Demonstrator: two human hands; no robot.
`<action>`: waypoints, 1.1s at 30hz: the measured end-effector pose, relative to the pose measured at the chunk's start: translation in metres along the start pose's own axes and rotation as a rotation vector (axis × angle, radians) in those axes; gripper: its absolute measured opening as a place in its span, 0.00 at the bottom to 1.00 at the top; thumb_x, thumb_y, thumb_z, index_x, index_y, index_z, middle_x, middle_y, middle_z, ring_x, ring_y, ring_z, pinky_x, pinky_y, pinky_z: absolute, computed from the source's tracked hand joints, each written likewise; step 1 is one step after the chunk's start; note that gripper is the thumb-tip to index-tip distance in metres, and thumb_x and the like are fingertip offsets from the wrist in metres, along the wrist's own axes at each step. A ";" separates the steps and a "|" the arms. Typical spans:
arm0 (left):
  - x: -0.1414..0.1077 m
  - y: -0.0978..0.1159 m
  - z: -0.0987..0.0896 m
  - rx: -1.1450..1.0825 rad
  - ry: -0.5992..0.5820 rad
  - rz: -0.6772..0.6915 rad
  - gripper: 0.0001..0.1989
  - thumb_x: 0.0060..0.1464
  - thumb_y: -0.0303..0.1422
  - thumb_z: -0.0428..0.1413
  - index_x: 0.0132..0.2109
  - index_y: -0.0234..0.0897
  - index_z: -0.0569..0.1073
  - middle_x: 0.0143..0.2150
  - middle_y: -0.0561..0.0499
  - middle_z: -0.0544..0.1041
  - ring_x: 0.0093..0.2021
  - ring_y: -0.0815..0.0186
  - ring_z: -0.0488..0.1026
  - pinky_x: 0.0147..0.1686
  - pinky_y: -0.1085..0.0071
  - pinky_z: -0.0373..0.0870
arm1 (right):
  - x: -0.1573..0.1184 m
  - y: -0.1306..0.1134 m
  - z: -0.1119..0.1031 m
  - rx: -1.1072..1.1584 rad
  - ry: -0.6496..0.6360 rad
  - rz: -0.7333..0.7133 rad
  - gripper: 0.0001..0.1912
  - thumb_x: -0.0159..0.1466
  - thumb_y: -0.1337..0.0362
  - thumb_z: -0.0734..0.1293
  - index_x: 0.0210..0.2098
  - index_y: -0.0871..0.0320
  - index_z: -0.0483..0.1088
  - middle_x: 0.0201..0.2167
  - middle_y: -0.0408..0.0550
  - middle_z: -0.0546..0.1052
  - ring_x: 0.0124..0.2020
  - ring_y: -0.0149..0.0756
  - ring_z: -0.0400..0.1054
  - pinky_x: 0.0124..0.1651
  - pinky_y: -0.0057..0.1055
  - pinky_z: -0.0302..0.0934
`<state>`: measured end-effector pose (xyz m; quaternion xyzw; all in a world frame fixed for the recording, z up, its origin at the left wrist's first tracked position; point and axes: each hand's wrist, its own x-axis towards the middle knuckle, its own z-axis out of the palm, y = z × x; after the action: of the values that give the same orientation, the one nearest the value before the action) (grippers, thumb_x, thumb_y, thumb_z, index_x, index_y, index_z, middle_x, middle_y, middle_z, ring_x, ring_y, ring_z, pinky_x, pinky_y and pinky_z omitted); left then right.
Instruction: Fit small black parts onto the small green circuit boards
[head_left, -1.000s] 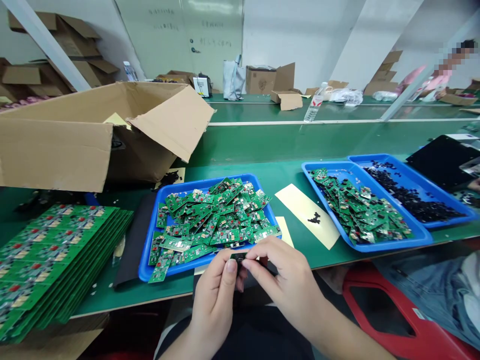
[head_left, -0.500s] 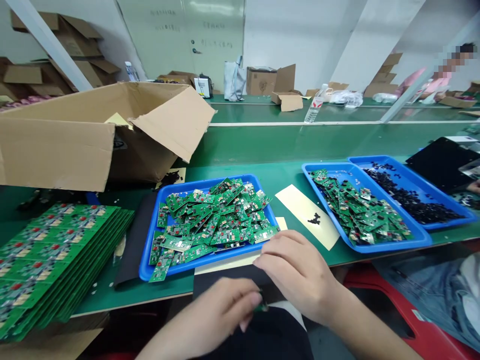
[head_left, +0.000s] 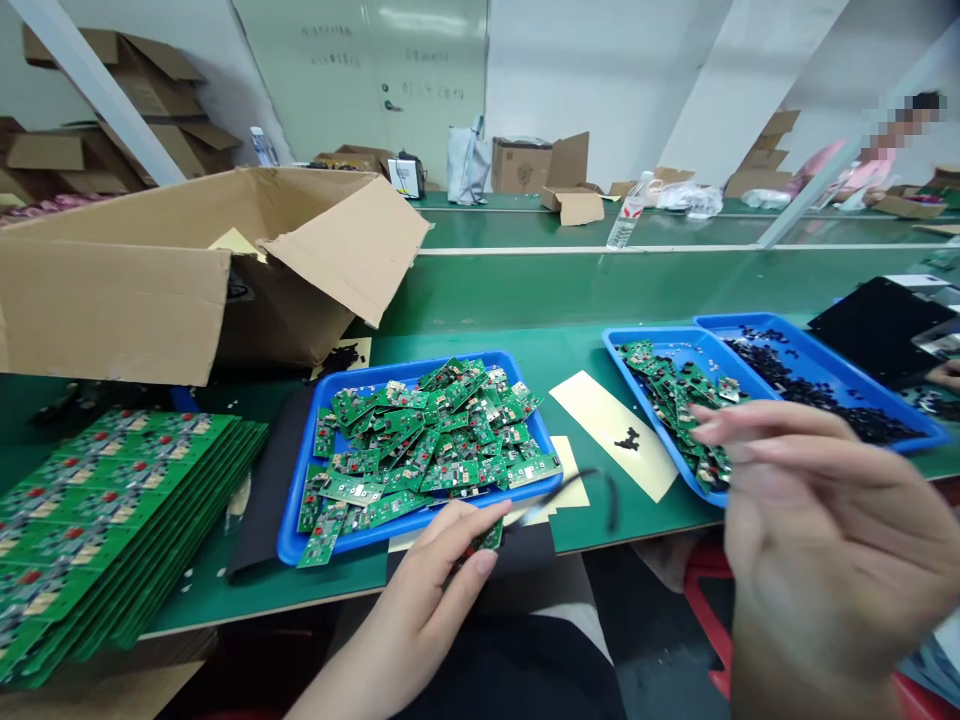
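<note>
Between the thumb and fingers of my left hand [head_left: 442,570] is a small green circuit board [head_left: 491,536], mostly covered by the fingers. A thin, dark, curved streak [head_left: 611,500], smeared by motion, shows to the right of that board; I cannot tell what it is. My right hand [head_left: 832,510] is raised in front of the right-hand board tray, thumb and fingertips pinched together; anything in them is too small or blurred to name. Just beyond my left hand, a blue tray [head_left: 289,520] holds a heap of loose circuit boards [head_left: 420,430].
Uncut board panels [head_left: 112,520] are stacked at left beside a large cardboard box [head_left: 112,310]. Yellowish paper [head_left: 592,410] carries small black pieces [head_left: 628,439]. To the right are a blue board tray [head_left: 611,345] and a blue tray [head_left: 926,437] of black parts. A person's hand [head_left: 946,375] shows at far right.
My right hand has moved away from my left hand, rightward and closer to the camera. My left hand has shifted slightly up, and its board shows more. The dark streak has appeared.
</note>
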<state>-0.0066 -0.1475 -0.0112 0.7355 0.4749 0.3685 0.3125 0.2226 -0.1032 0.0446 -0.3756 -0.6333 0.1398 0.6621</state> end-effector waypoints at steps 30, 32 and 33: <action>0.003 -0.006 0.001 0.434 0.425 0.567 0.14 0.53 0.18 0.55 0.46 0.33 0.73 0.43 0.48 0.74 0.44 0.64 0.75 0.49 0.62 0.75 | -0.041 0.000 0.040 0.477 -0.748 0.862 0.02 0.56 0.69 0.68 0.31 0.59 0.71 0.29 0.41 0.70 0.26 0.27 0.68 0.32 0.24 0.64; 0.004 -0.002 0.000 0.418 0.470 0.524 0.15 0.52 0.17 0.55 0.45 0.35 0.73 0.40 0.50 0.72 0.42 0.65 0.75 0.49 0.61 0.76 | -0.042 0.001 0.041 0.494 -0.748 0.949 0.02 0.56 0.68 0.69 0.29 0.59 0.70 0.25 0.40 0.70 0.23 0.26 0.66 0.28 0.23 0.62; 0.005 0.000 0.000 0.416 0.475 0.508 0.15 0.52 0.17 0.55 0.45 0.36 0.72 0.39 0.51 0.71 0.42 0.65 0.75 0.49 0.59 0.76 | -0.042 0.001 0.041 0.495 -0.753 0.959 0.02 0.56 0.68 0.69 0.28 0.59 0.70 0.24 0.40 0.70 0.23 0.26 0.66 0.27 0.22 0.61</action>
<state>-0.0057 -0.1432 -0.0101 0.7715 0.4016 0.4895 -0.0621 0.1773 -0.1169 0.0094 -0.3783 -0.5331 0.6828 0.3262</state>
